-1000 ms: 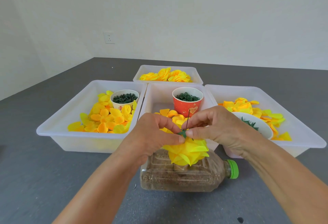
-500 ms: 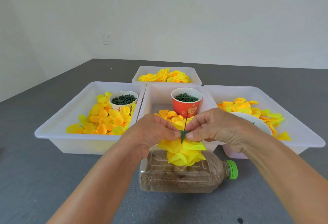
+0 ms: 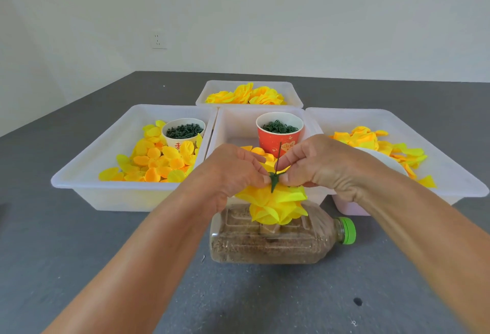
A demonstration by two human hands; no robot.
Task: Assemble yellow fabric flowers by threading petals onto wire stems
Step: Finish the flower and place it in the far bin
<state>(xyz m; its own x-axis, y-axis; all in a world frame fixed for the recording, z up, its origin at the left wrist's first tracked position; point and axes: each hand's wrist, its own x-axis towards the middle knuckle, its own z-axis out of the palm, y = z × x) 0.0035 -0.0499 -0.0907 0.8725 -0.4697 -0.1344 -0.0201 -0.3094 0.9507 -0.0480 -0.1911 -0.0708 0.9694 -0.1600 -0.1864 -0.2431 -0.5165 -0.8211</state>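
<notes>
From the head camera I see my left hand (image 3: 233, 172) and right hand (image 3: 318, 166) meeting just above a yellow fabric flower (image 3: 275, 204). Both hands have curled fingers pinching a small green calyx piece (image 3: 273, 180) that sits on top of the flower, left fingertips on its left side, right fingertips on its right. A thin dark wire stem (image 3: 278, 156) rises from the calyx between the 2 hands, nearly upright, tilted slightly right.

The flower hangs petals-down over a clear plastic bottle (image 3: 278, 238) that lies on its side on the grey table (image 3: 79, 254), green cap (image 3: 348, 230) pointing right; the bottle holds brownish grain-like fill. I cannot tell whether the flower touches the bottle.

Behind the hands stand 4 white trays. The left tray (image 3: 87, 172) holds loose yellow and orange petals (image 3: 156, 161) and a white cup (image 3: 183, 132) of dark green pieces. The middle tray (image 3: 233, 124) holds a red cup (image 3: 279, 132) of green rings. The right tray (image 3: 450, 164) holds more petals, and the far tray (image 3: 209, 90) holds finished yellow flowers (image 3: 246, 94).
</notes>
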